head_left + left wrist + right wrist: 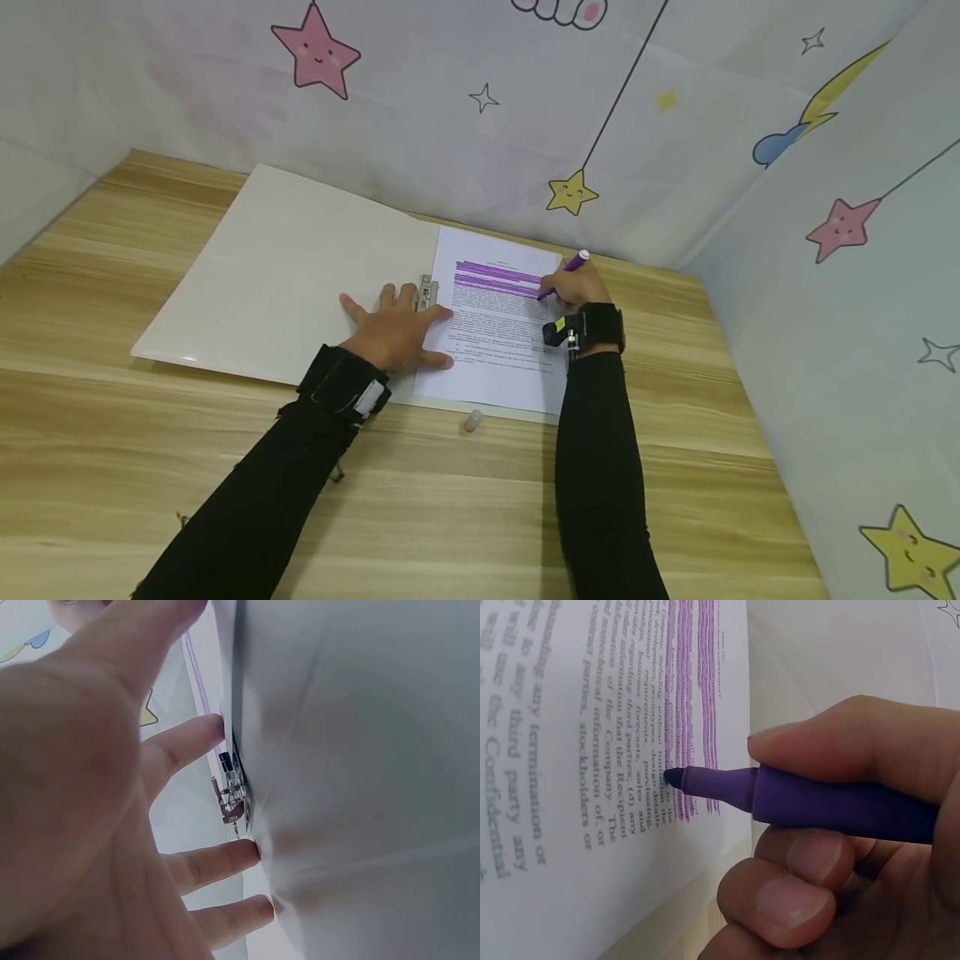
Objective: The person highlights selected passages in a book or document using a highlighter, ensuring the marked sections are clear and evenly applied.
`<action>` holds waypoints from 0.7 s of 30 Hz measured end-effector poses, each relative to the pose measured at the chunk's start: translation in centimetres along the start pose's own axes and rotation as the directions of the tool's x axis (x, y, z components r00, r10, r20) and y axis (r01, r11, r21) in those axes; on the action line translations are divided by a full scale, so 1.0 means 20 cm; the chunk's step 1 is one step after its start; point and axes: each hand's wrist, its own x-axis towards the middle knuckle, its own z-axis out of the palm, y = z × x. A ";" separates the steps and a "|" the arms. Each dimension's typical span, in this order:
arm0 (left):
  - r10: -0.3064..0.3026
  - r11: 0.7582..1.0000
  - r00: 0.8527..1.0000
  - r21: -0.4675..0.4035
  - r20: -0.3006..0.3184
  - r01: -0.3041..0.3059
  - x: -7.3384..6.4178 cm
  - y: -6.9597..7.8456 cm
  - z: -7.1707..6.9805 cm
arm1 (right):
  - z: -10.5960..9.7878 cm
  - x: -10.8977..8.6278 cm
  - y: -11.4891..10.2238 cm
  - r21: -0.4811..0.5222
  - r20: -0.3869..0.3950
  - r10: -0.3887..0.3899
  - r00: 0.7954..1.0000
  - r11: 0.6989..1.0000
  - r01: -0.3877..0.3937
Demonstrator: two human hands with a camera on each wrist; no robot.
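A printed sheet (495, 375) lies on the right side of an open white folder (285, 258). Purple strokes cover several of its upper lines. My right hand (581, 286) grips a purple highlighter (840, 802), thumb and fingers around the barrel. Its dark tip (673, 778) is at the text just below the marked lines, near the right margin. With fingers spread, my left hand (390, 333) rests across the folder's fold, thumb and index finger on the sheet's left edge. Beside those fingers sits the metal clip (427, 292), also visible between fingers in the left wrist view.
A small pale cap (473, 421) lies on the wooden table (450, 508), in front of the folder's near edge. Fabric walls (420, 108) with printed stars stand behind the table and at its sides. Each wrist wears a black strap with a camera.
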 end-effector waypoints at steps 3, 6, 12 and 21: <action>0.000 1.000 1.000 -0.003 0.004 0.000 0.00 0.00 0.00 | 0.00 -0.01 0.00 0.004 0.001 0.010 1.000 1.000 -0.010; 0.001 1.000 1.000 -0.006 0.007 -0.001 -0.01 0.00 -0.01 | -0.01 -0.01 0.00 0.011 0.002 0.010 1.000 1.000 -0.010; 0.002 1.000 1.000 -0.008 0.009 -0.002 -0.01 0.00 -0.01 | -0.02 -0.01 0.01 0.040 -0.021 0.028 0.999 0.999 -0.027; 0.006 1.000 1.000 -0.005 0.016 -0.006 -0.01 0.00 -0.02 | -0.04 -0.01 0.02 0.032 -0.010 0.040 0.999 0.999 -0.040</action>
